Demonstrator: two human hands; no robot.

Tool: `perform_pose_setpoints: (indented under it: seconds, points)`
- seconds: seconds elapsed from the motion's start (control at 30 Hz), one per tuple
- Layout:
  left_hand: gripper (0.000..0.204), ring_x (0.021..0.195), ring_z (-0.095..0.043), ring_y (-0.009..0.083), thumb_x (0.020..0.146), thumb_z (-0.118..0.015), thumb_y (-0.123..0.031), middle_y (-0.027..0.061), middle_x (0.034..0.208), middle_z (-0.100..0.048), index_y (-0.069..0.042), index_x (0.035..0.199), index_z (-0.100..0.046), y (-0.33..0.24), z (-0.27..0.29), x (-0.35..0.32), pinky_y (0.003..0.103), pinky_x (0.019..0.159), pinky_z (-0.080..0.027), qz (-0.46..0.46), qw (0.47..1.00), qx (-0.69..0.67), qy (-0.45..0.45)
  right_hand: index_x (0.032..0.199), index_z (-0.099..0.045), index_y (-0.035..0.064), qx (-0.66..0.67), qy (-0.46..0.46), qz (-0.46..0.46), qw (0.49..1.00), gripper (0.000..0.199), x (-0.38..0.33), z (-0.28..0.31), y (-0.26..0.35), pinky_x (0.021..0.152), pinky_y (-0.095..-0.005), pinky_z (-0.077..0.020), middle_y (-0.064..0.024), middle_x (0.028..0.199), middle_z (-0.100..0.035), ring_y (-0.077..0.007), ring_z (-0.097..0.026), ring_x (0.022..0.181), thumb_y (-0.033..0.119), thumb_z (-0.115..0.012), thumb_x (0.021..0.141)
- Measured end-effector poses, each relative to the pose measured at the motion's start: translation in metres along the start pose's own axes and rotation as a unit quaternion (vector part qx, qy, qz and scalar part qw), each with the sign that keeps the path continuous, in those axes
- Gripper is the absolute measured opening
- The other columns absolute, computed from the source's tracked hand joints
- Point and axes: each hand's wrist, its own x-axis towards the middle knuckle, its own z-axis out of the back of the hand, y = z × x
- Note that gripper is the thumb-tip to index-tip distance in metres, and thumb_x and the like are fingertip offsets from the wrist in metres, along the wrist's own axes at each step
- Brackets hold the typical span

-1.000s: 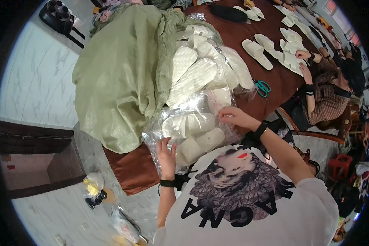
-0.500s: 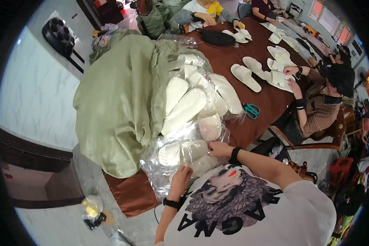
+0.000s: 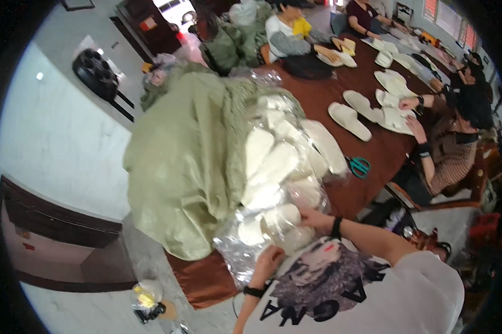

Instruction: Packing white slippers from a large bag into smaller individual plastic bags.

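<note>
Cream-white slippers (image 3: 270,222) lie in a clear plastic bag (image 3: 232,250) on the near end of the table, in front of my body. My left hand (image 3: 269,260) is at the bag's near edge, its fingers curled in on the film. At the bag's right side my right hand (image 3: 316,219) pinches the film by the slipper toes; its fingertips are partly hidden. Just beyond, more bagged slippers (image 3: 273,167) spill in a heap from the mouth of a large green woven sack (image 3: 178,167).
Teal-handled scissors (image 3: 359,167) lie on the brown tablecloth (image 3: 351,195), right of the heap. A loose slipper (image 3: 349,121) lies farther off. Co-workers handle slippers at the right and far sides, near a round black object (image 3: 306,68). A chair (image 3: 462,183) stands at the right.
The whole view has shifted, so the scene sits farther right and slightly lower. Both hands keep about the same places on the bag.
</note>
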Motion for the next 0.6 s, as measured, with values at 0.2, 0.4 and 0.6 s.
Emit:
perform_pose_setpoints:
  seconds: [0.2,0.4,0.6]
  points:
    - [0.023,0.093,-0.06,0.0275,0.086,-0.063,-0.01,0.0146,0.102,-0.061,-0.002,0.107,-0.061,0.04,0.016,-0.027,0.036,0.077,-0.049,0.099,0.919,0.068,-0.374,0.137,-0.044,0.0027,-0.063,-0.019,-0.017,0.998,0.057,-0.031,0.006,0.017,0.101,-0.0303,-0.038,-0.0063,0.131,-0.053,-0.0185,-0.05,0.117,0.013,-0.064,0.085]
    - [0.033,0.079,-0.064,0.0256,0.085,-0.066,-0.017,0.0141,0.091,-0.066,-0.001,0.112,-0.06,0.093,-0.001,-0.029,0.034,0.073,-0.051,0.171,0.951,0.065,-0.251,0.137,-0.043,0.0032,0.16,-0.015,-0.147,0.976,0.055,-0.016,-0.001,0.025,0.1,-0.0314,-0.0395,-0.0049,0.133,-0.051,-0.0156,-0.047,0.12,0.017,-0.063,0.088]
    - [0.032,0.074,-0.062,0.0174,0.085,-0.065,-0.014,0.0106,0.088,-0.065,-0.001,0.114,-0.059,0.111,0.006,-0.024,0.03,0.065,-0.05,0.182,0.956,-0.035,-0.226,0.135,-0.046,0.0021,0.164,0.089,-0.09,0.978,0.052,-0.011,-0.003,0.039,0.102,-0.0315,-0.0378,-0.0046,0.132,-0.052,-0.0158,-0.048,0.119,0.018,-0.064,0.088]
